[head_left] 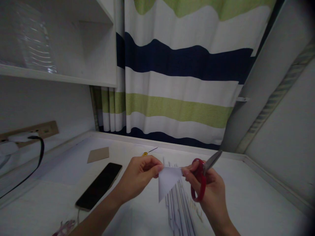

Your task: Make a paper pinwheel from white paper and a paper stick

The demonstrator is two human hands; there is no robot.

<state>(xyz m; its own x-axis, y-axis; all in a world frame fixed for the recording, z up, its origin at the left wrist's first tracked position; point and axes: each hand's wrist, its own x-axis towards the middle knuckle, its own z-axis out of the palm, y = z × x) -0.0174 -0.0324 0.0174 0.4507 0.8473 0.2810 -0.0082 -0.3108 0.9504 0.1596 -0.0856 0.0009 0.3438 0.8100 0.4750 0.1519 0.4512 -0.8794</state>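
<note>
On the far left a black cable (36, 160) hangs from a wall socket strip (36, 129), below a shelf holding a clear plastic bottle (36, 46). On the white desk (258, 203) lie a brown card piece (98, 154) and, nearer, a dark smartphone (99, 186). The left hand (139, 177) pinches the left corner of a white paper triangle (167, 182), fingers closed on it, holding it above the desk. Beneath it lies a row of rolled white paper sticks (178, 206). The right hand (209, 190) pinches the paper's right corner while gripping red-handled scissors (203, 173), whose blades point up and right. A striped curtain (182, 82) hangs behind.
</note>
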